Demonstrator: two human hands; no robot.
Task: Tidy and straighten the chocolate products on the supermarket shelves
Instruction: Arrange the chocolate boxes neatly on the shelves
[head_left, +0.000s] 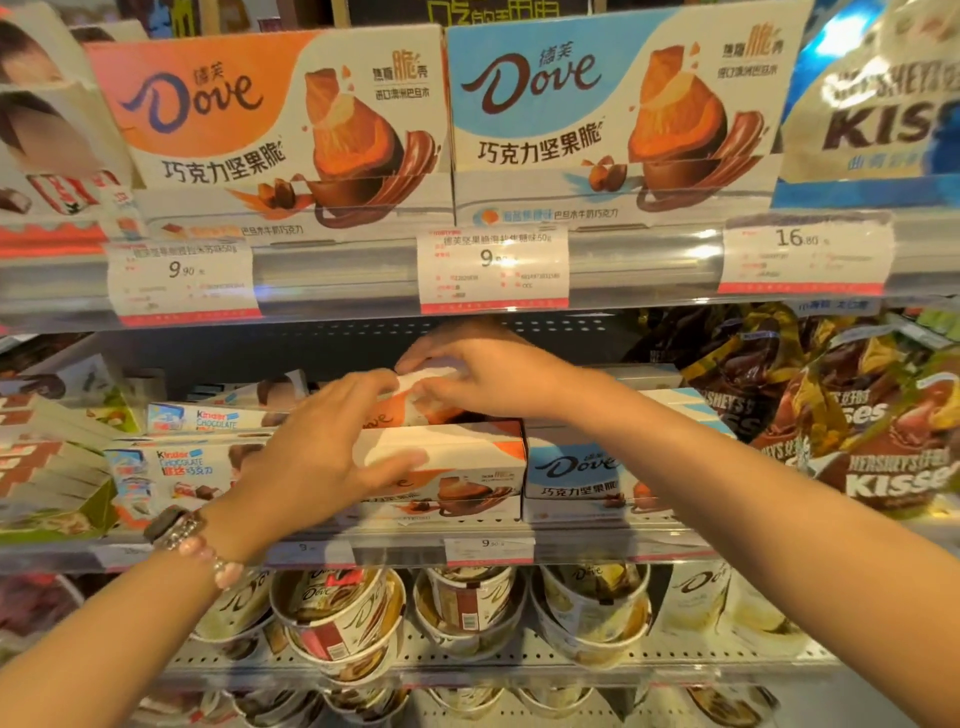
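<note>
On the middle shelf lies a stack of orange Dove chocolate boxes (467, 467). My left hand (322, 452) rests over the stack's left end, its thumb on the front face of the lower box. My right hand (483, 374) reaches in above and pinches the back edge of the top orange Dove box (387, 413), which sits tilted on the stack. Both hands touch that top box. A blue Dove box (576, 478) lies just right of the stack.
Kinder Chocolate boxes (176, 467) sit left of the stack. Hershey's Kisses bags (857, 431) crowd the right. Large orange (270, 130) and blue Dove display boxes (613, 114) stand on the upper shelf. Dove cups (343, 613) fill the lower shelf. Price tags line the shelf rails (493, 270).
</note>
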